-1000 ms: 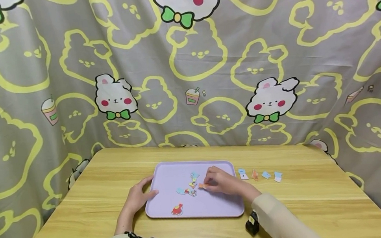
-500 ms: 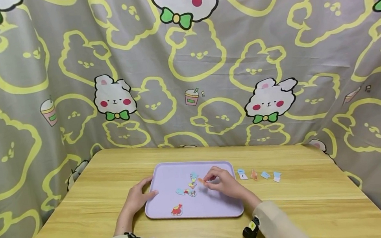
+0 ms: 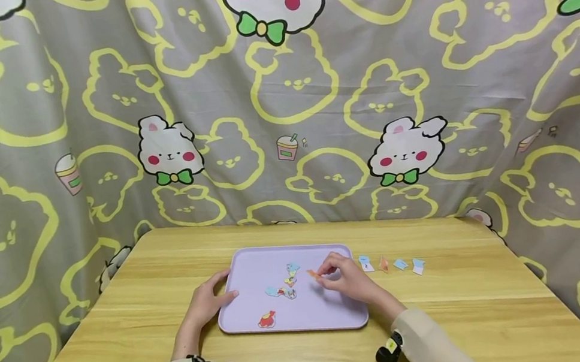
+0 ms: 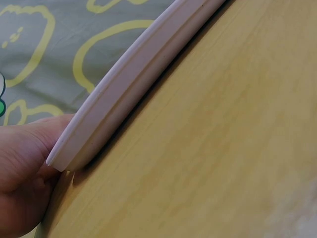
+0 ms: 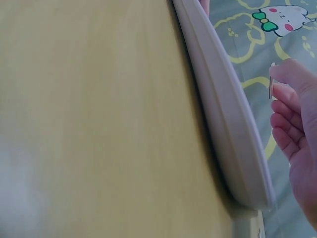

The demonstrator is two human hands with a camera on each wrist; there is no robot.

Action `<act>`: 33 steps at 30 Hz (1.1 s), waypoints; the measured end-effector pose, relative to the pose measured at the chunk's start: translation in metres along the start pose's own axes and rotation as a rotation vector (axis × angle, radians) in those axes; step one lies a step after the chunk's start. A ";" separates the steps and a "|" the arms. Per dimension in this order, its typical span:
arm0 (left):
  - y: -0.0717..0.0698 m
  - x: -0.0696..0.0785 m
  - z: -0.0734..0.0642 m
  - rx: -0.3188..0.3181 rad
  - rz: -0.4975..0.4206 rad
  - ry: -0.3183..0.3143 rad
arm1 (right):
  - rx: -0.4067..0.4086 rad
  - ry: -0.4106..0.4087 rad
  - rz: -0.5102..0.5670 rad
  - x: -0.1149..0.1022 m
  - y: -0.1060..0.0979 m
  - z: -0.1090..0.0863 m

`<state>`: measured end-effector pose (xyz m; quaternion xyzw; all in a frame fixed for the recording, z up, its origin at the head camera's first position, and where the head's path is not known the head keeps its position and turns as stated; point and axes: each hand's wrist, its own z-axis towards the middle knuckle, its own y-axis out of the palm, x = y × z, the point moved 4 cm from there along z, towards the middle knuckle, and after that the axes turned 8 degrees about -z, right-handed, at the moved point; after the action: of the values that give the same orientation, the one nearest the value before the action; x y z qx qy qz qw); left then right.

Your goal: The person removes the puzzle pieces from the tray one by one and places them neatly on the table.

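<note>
My left hand [image 3: 207, 300] grips the left side of a lilac tray [image 3: 257, 268], thumb over the rim; the left wrist view shows that hand at the tray's edge too. My right hand [image 3: 346, 278] pinches a small flat orange puzzle piece [image 3: 313, 275] just above the tray; the right wrist view shows a thin piece [image 5: 271, 82] edge-on between thumb and finger. Left of it lie joined pieces: a light-blue one [image 3: 292, 266], a yellowish one [image 3: 290, 279] and a blue, red and white strip [image 3: 282, 292]. Apart, near the front rim, lies a red piece [image 3: 266, 320].
Several loose pieces lie in a row on the wooden table [image 3: 301, 358] right of the tray, among them a blue-white one [image 3: 366, 263], an orange one [image 3: 383, 263] and a blue one [image 3: 400, 264]. A patterned curtain [image 3: 235, 85] hangs behind the table.
My right hand has raised the orange piece off the tray and drawn it a little right, away from the joined pieces. The left hand keeps its hold on the tray.
</note>
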<state>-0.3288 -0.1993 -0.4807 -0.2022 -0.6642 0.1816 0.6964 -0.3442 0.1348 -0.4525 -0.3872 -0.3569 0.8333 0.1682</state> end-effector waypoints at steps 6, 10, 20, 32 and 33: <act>-0.001 0.000 0.000 0.001 0.006 0.008 | -0.012 0.026 -0.012 0.003 -0.010 -0.007; -0.001 0.000 0.000 0.002 0.014 0.012 | -0.014 0.041 -0.019 0.008 -0.017 -0.013; -0.002 0.000 -0.001 -0.004 0.021 0.004 | -0.019 0.104 -0.003 0.025 -0.031 -0.029; -0.001 0.001 0.000 -0.008 0.026 0.009 | 0.001 0.094 -0.072 0.041 -0.053 -0.049; -0.001 0.001 0.000 -0.009 0.028 0.009 | -0.002 0.096 -0.072 0.042 -0.054 -0.050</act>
<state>-0.3286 -0.1990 -0.4792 -0.2155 -0.6589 0.1875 0.6959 -0.3324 0.2192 -0.4576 -0.4140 -0.3630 0.8067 0.2146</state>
